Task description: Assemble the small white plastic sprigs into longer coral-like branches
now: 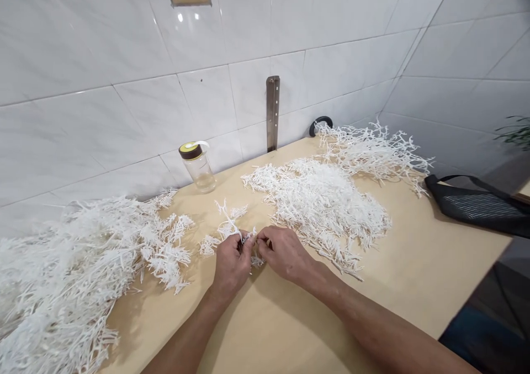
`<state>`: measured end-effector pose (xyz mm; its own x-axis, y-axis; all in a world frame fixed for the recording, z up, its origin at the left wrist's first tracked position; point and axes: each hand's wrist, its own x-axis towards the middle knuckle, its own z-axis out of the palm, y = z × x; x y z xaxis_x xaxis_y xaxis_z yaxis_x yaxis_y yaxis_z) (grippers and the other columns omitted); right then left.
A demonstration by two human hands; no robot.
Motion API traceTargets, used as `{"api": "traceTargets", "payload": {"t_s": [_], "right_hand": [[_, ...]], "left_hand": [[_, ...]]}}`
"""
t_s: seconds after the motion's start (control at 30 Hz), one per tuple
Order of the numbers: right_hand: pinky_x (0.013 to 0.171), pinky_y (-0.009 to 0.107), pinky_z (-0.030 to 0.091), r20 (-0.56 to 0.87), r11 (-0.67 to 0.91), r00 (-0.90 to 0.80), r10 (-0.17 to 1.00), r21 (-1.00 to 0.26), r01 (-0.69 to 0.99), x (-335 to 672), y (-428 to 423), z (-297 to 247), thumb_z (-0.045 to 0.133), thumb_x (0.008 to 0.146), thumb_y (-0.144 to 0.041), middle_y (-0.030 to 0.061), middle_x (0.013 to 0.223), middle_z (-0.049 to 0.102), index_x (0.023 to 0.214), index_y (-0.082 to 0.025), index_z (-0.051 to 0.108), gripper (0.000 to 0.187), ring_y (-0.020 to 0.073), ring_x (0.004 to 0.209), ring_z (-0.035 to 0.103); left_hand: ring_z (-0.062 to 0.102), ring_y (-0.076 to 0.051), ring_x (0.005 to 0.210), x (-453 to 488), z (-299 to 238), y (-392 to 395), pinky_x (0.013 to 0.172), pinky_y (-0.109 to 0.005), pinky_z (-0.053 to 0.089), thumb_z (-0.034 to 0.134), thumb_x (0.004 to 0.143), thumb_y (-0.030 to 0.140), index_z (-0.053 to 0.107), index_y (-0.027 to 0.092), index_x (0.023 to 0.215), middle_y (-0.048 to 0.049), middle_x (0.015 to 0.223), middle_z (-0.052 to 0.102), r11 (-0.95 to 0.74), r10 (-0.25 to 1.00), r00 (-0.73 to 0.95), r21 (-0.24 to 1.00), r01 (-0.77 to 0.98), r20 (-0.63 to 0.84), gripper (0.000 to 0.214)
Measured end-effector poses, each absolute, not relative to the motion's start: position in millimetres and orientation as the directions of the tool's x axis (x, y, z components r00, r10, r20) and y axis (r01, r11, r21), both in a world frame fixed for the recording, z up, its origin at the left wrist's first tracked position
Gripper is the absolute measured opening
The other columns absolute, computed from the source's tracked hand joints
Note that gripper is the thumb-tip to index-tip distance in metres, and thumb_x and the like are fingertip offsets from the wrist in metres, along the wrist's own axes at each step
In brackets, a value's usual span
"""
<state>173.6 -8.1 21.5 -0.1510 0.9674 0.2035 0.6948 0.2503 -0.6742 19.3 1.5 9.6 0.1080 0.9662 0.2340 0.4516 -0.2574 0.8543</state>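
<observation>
Both hands meet over the middle of the wooden table [414, 274]. My left hand [231, 264] is closed in a pinch on a small white plastic branch sprig [228, 219] whose twigs stick up and away from my fingers. My right hand [284, 252] is closed too, its fingertips pinching the same sprig from the right. Just beyond my right hand lies a flat heap of white plastic stems [327, 203]. A large pile of white branchy sprigs [70, 274] covers the table's left end.
A clear jar with a brown and yellow lid [197, 165] stands by the tiled wall. Another pile of white sprigs [372, 150] lies at the far right corner. A black bag [476, 205] rests on the table's right edge. A metal strip [272, 111] is fixed to the wall.
</observation>
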Motion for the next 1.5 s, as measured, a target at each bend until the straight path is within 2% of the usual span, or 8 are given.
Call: {"api": "traceTargets", "payload": {"t_s": [0.27,0.43,0.73,0.97,1.07,1.2,1.33,1.5], "right_hand": [[0.041,0.021,0.036,-0.068,0.001,-0.128,0.989,-0.878,0.479,173.7,-8.1,22.2,0.049,0.088,-0.024,-0.0006,0.07,0.065,0.08,-0.018,0.062,0.016,0.0091,0.043,0.053],[0.053,0.024,0.038,0.133,0.054,0.058,0.989,-0.708,0.705,179.2,0.5,18.7,0.051,0.082,-0.017,0.0026,0.07,0.064,0.07,-0.019,0.057,0.014,0.0145,0.061,0.056],[0.067,0.031,0.045,0.383,0.043,0.293,0.876,-0.668,0.743,226.4,11.8,31.6,0.054,0.08,-0.023,0.0045,0.071,0.067,0.074,-0.02,0.061,0.01,0.0189,0.063,0.06],[0.067,0.036,0.049,0.573,0.05,0.397,0.717,-0.61,0.791,251.3,14.4,37.7,0.055,0.084,-0.032,0.0105,0.087,0.068,0.093,-0.017,0.064,0.02,0.019,0.062,0.06],[0.056,0.031,0.049,0.394,0.11,0.309,0.866,-0.752,0.65,237.7,9.0,41.8,0.054,0.089,-0.042,0.0071,0.079,0.068,0.098,-0.017,0.066,0.029,0.0181,0.059,0.061],[0.052,0.027,0.047,0.129,0.14,-0.057,0.99,-0.846,0.515,210.1,-0.8,42.0,0.049,0.093,-0.049,0.0042,0.079,0.069,0.101,-0.019,0.066,0.036,0.0153,0.056,0.061],[0.056,0.027,0.045,0.131,0.212,-0.181,0.975,-0.801,0.56,195.1,-4.1,33.3,0.053,0.092,-0.038,0.0015,0.075,0.069,0.093,-0.021,0.067,0.023,0.0152,0.059,0.061],[0.062,0.03,0.047,0.304,0.263,-0.056,0.951,-0.699,0.665,193.5,-1.0,22.2,0.056,0.09,-0.03,0.003,0.08,0.068,0.092,-0.02,0.066,0.014,0.0155,0.061,0.06]], "left_hand": [[0.052,-0.014,0.056,19.4,10.4,-1.6,0.059,-0.025,0.041,0.056,0.088,0.034,0.063,0.019,0.074,0.0,0.062,0.061,-0.381,0.92,0.126,0.779,0.497,0.37,0.022],[0.046,-0.012,0.053,20.4,12.6,-2.7,0.054,-0.024,0.038,0.06,0.087,0.04,0.066,0.019,0.081,0.0015,0.063,0.058,-0.307,0.949,0.068,0.853,0.423,0.308,0.022],[0.048,-0.01,0.049,18.3,15.0,7.8,0.045,-0.022,0.037,0.068,0.076,0.061,0.071,0.011,0.082,-0.0002,0.06,0.055,0.115,0.993,0.007,0.993,-0.026,-0.115,0.05],[0.064,-0.017,0.066,13.9,18.6,11.5,0.064,-0.029,0.053,0.075,0.072,0.056,0.072,0.008,0.094,-0.0096,0.08,0.07,0.199,0.978,0.108,0.947,-0.253,-0.177,0.052],[0.066,-0.018,0.07,13.7,18.8,11.2,0.068,-0.031,0.054,0.075,0.075,0.054,0.072,0.008,0.096,-0.0103,0.08,0.07,0.201,0.975,0.151,0.942,-0.268,-0.164,0.051],[0.068,-0.02,0.074,14.3,19.4,9.6,0.074,-0.033,0.055,0.073,0.078,0.052,0.072,0.009,0.097,-0.0102,0.081,0.072,0.204,0.97,0.185,0.941,-0.271,-0.157,0.047],[0.069,-0.02,0.077,14.1,19.9,10.0,0.077,-0.034,0.056,0.074,0.077,0.051,0.072,0.01,0.095,-0.0099,0.081,0.073,0.202,0.967,0.212,0.932,-0.3,-0.141,0.046],[0.07,-0.019,0.073,12.4,19.0,11.9,0.07,-0.029,0.057,0.075,0.078,0.049,0.072,0.008,0.091,-0.0112,0.078,0.074,0.242,0.957,0.228,0.929,-0.28,-0.181,0.042]]}}
